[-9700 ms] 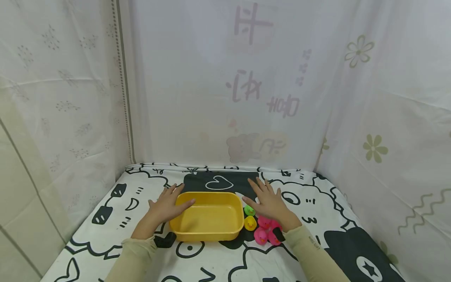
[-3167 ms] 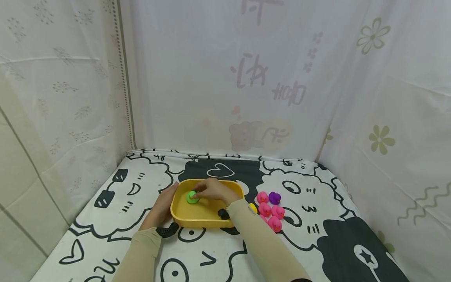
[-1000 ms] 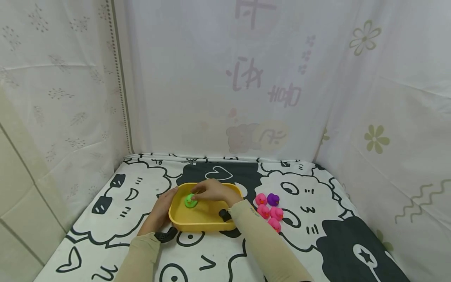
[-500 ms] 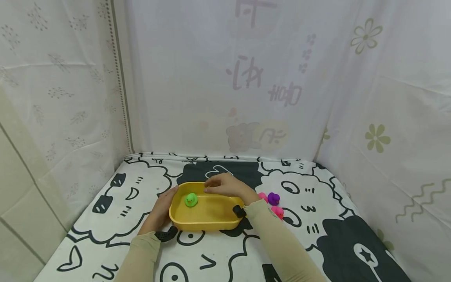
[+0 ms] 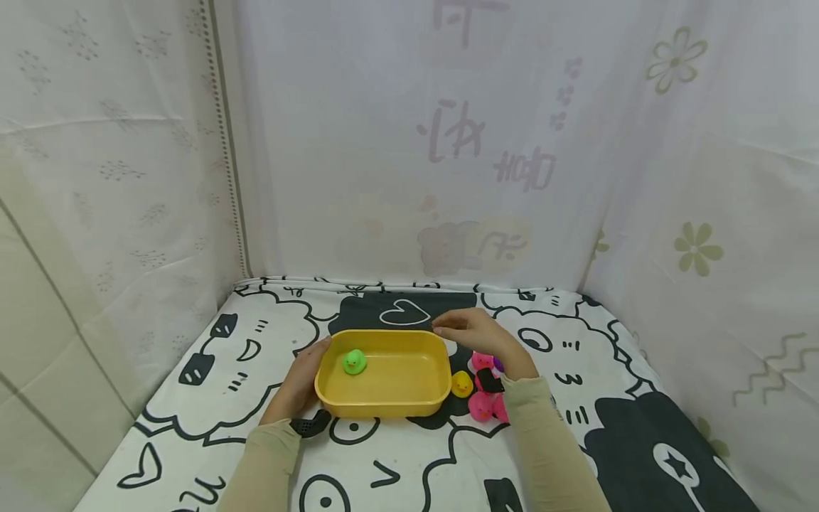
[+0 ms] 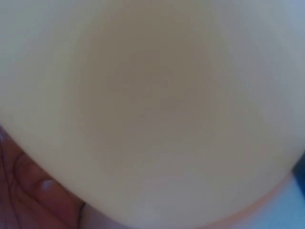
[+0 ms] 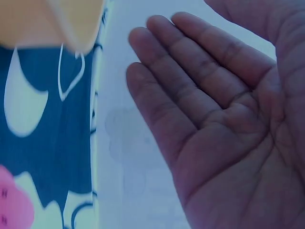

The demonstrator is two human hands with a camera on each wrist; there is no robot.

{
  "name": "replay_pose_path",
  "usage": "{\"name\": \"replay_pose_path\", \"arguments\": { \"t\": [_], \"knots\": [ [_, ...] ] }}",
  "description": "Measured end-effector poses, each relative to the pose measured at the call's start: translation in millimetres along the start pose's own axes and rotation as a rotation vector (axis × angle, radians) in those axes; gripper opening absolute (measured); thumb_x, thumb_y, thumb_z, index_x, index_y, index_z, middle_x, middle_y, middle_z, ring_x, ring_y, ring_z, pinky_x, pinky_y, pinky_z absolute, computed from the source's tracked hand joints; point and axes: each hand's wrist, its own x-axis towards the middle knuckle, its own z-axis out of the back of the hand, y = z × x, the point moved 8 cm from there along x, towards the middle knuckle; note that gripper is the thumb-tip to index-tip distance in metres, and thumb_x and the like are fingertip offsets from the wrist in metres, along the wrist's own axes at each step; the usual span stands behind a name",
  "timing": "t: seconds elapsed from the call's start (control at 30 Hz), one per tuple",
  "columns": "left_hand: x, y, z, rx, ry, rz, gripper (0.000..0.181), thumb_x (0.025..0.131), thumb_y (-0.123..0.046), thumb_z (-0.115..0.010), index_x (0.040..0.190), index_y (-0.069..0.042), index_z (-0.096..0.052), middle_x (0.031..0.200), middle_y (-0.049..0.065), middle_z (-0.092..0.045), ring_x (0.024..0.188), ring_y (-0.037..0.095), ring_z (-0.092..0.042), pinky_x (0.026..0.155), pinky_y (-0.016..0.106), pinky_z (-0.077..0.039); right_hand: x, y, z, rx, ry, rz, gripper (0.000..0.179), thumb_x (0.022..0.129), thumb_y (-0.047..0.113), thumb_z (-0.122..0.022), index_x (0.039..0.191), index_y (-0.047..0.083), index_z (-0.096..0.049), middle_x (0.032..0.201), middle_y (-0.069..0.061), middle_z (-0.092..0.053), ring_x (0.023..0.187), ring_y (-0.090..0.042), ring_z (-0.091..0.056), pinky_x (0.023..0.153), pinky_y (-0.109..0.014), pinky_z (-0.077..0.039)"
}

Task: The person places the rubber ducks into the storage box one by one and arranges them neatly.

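A yellow plastic tray (image 5: pixel 384 384) stands on the patterned cloth. My left hand (image 5: pixel 301 380) rests along the tray's left outer wall, its fingertips by the far left corner. In the left wrist view the blurred tray wall (image 6: pixel 152 95) covers most of the picture, hiding much of that hand. Inside the tray, toward the left, sits a green rubber duck (image 5: pixel 354 362). My right hand (image 5: pixel 483 334) hovers past the tray's far right corner. The right wrist view shows its palm (image 7: pixel 228 148) bare, fingers extended and holding nothing.
A yellow duck (image 5: pixel 462 384) sits beside the tray's right wall. Several pink ducks (image 5: pixel 480 407) cluster under the right wrist, with a purple duck (image 5: pixel 498 364) partly hidden there. White curtains (image 5: pixel 358 142) hang behind and on both sides of the cloth-covered table (image 5: pixel 371 469).
The right hand has let go of the green duck inside the tray and moved right, out over the far right corner. The left hand has stayed at the tray's left side.
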Motion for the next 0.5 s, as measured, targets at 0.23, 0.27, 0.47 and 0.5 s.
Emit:
{"name": "replay_pose_path", "arguments": {
  "t": [0.23, 0.27, 0.47, 0.5],
  "knots": [
    [-1.9, 1.8, -1.7, 0.005, -0.02, 0.013, 0.073, 0.103, -0.06, -0.037, 0.154, -0.008, -0.038, 0.154, 0.016, -0.043, 0.136, 0.032, -0.045, 0.115, 0.049, -0.036, -19.6, -37.9, 12.8, -0.038, -0.015, -0.064, 0.035, 0.096, 0.043, -0.068, 0.122, 0.02, -0.071, 0.116, 0.007, -0.07, 0.11, -0.02, -0.065, 0.093, -0.043, -0.056],
    [-2.1, 1.9, -2.2, -0.004, -0.02, 0.021, 0.071, 0.103, -0.06, -0.038, 0.153, -0.009, -0.039, 0.153, 0.015, -0.043, 0.135, 0.031, -0.046, 0.115, 0.048, -0.036, -22.5, -41.9, 15.1, -0.051, -0.022, -0.073, 0.034, 0.096, 0.04, -0.068, 0.122, 0.018, -0.071, 0.116, 0.005, -0.071, 0.11, -0.021, -0.065, 0.093, -0.044, -0.056],
    [-2.4, -1.5, -1.6, -0.003, -0.022, 0.021, 0.072, 0.103, -0.062, -0.037, 0.152, -0.009, -0.041, 0.152, 0.015, -0.045, 0.133, 0.031, -0.047, 0.114, 0.048, -0.037, -31.3, -60.2, 23.7, -0.133, -0.022, -0.124, 0.033, 0.096, 0.03, -0.069, 0.122, 0.008, -0.071, 0.115, -0.004, -0.072, 0.109, -0.026, -0.066, 0.095, -0.047, -0.055],
    [-2.6, -2.0, -1.2, 0.003, -0.021, 0.018, 0.073, 0.102, -0.063, -0.037, 0.152, -0.009, -0.041, 0.152, 0.015, -0.045, 0.132, 0.031, -0.048, 0.114, 0.048, -0.038, -31.2, -62.7, 23.5, -0.141, -0.013, -0.13, 0.034, 0.096, 0.029, -0.069, 0.121, 0.007, -0.071, 0.115, -0.005, -0.072, 0.109, -0.027, -0.066, 0.095, -0.047, -0.055]
  ]
}}
